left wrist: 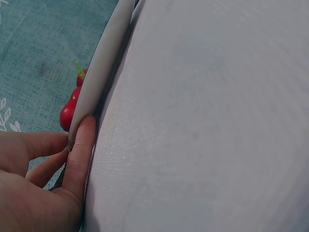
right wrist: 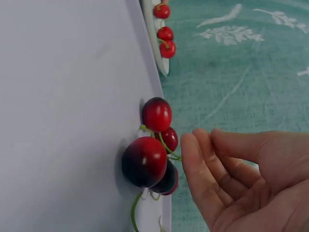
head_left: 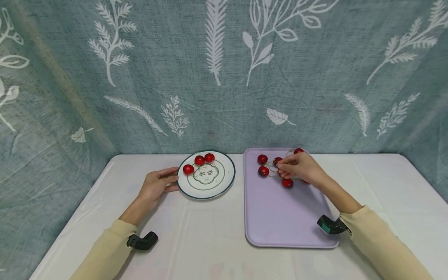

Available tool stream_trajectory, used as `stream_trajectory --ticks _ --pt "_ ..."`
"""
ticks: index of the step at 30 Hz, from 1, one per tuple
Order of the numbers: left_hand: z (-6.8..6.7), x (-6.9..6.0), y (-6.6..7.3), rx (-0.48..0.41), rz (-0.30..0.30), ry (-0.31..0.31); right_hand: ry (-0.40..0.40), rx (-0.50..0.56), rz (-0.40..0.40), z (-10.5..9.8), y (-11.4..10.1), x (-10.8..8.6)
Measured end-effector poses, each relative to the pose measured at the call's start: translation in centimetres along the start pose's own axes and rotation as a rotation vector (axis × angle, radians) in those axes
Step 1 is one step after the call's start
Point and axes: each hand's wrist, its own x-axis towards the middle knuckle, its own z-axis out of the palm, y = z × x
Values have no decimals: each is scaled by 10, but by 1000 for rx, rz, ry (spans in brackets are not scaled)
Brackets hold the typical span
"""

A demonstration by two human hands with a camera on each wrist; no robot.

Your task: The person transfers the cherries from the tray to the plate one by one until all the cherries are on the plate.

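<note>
The left hand (head_left: 155, 186) holds the left edge of the white plate (head_left: 222, 177). In the left wrist view, one finger of that hand (left wrist: 46, 179) lies against the plate's underside (left wrist: 99, 67), with the thumb at its rim. Three red cherries (head_left: 188, 169) sit on the plate's upper left part. Over the purple tray (head_left: 280, 217), the right hand (head_left: 301, 168) is among several dark red cherries (head_left: 263, 171) with green stems. In the right wrist view, the right hand (right wrist: 246, 179) has slightly bent, parted fingers, close to a stem beside the cherries (right wrist: 145, 162); no cherry is between them.
A white cloth (head_left: 206, 233) covers the table, and the plate stands left of the tray. Behind them hangs a green-blue curtain (head_left: 189, 77) with white leaf prints. Each wrist wears a black device, the left one (head_left: 142, 241) close above the cloth.
</note>
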Motion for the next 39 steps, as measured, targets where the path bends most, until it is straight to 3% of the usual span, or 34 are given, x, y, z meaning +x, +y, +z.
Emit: stream_trajectory --ticks 9,14,21,30,39 --pt "1 -1 1 -6 -10 13 50 -295 -153 6 10 5" --pt "1 0 1 1 -14 17 26 -370 -188 6 7 5" --pt "1 0 0 -5 -17 18 -46 -363 -158 7 8 3" --pt "0 -1 0 2 -16 19 -146 -337 -239 6 14 2" --pt "0 -1 1 6 -13 20 -287 -284 -241 2 21 3"
